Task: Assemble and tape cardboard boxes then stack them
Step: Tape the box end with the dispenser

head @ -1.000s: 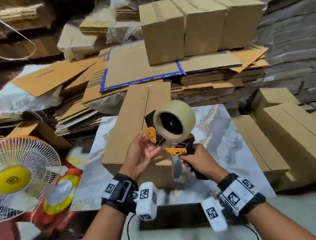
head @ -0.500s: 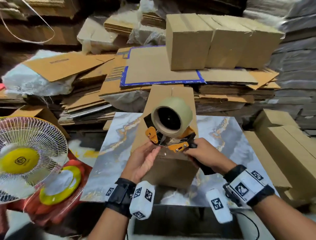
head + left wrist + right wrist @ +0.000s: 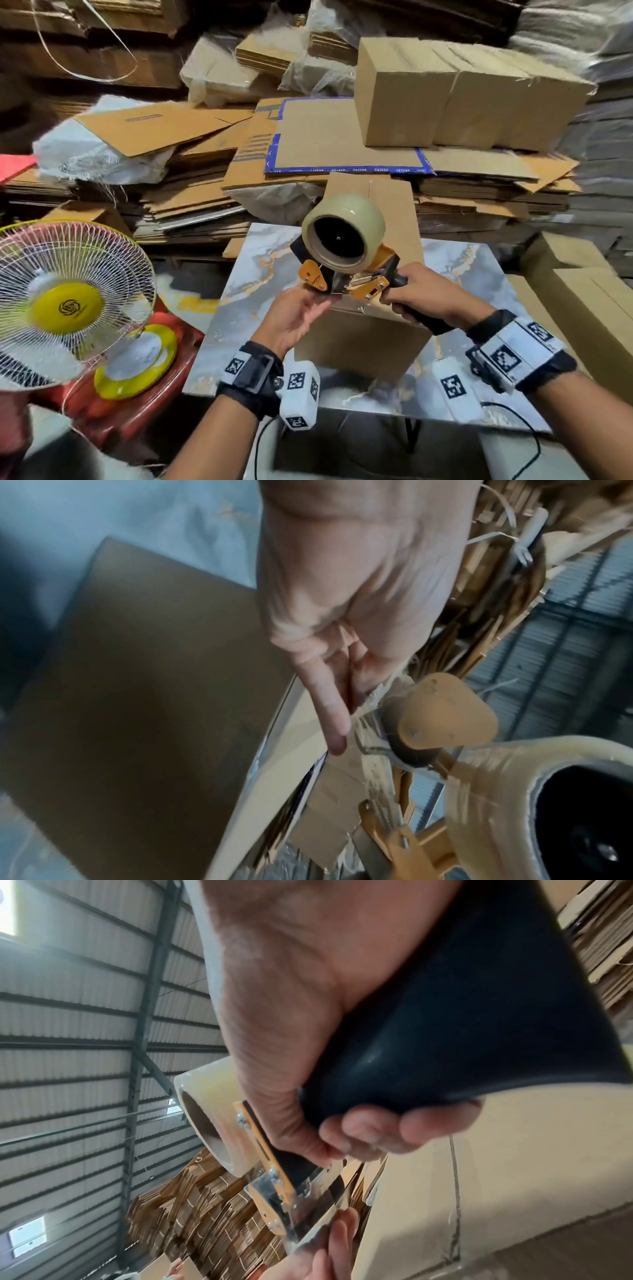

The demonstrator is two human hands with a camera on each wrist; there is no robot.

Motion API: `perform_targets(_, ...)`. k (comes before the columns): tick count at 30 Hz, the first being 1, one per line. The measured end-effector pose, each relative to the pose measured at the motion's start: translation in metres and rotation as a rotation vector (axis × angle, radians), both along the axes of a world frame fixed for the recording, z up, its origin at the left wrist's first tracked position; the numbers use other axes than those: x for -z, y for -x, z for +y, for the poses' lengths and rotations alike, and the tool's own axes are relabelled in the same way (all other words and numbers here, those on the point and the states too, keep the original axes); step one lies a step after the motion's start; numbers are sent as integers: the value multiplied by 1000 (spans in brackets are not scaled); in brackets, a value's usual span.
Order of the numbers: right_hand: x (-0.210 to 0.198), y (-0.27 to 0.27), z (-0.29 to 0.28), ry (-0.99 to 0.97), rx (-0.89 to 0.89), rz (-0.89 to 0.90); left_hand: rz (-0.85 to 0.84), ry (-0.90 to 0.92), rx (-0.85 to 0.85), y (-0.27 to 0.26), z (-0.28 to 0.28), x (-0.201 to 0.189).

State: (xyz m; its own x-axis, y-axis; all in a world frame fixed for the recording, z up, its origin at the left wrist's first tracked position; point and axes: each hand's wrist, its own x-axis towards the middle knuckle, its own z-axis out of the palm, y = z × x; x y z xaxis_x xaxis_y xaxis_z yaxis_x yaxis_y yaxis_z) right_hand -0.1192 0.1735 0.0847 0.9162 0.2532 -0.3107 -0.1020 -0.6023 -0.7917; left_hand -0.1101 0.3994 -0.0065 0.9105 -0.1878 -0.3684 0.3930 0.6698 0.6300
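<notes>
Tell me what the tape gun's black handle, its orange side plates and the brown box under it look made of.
Black handle gripped by the right hand: smooth, slightly glossy, probably plastic or rubber.
Orange side plates: likely painted metal, flat, thin, screwed or riveted.
Brown box: matte corrugated cardboard, with a centre flap seam on top.
Left hand fingers reach the tape end at the gun's front.

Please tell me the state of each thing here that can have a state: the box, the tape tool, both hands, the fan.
cardboard box: assembled, lying on the marble board, top seam not visibly taped
tape dispenser: held above the box, roll loaded
right hand: grips the dispenser handle
left hand: fingers straight, touching the dispenser's front
fan: blades blurred, apparently running
</notes>
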Motion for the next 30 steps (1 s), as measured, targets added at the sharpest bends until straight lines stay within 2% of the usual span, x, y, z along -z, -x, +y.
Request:
perform_targets(4,1,-3,4,34,-27,-4,-93,-229,39,-5,11,1)
perform_targets(10,4,-5,8,59,-83,-43,-182,-438,148,1,24,-3)
perform_targets(18,2,-7,14,72,-135,-82,-99,-559,231,4,42,-7)
perform_targets(22,8,-10,12,81,-166,-71,-86,-693,235,-1,51,-7)
perform_targets(27,13,-18,-8,171,-133,-75,-109,-882,115,-9,84,-1)
perform_targets(30,17,-19,-10,246,-122,-102,-171,-954,158,-15,91,2)
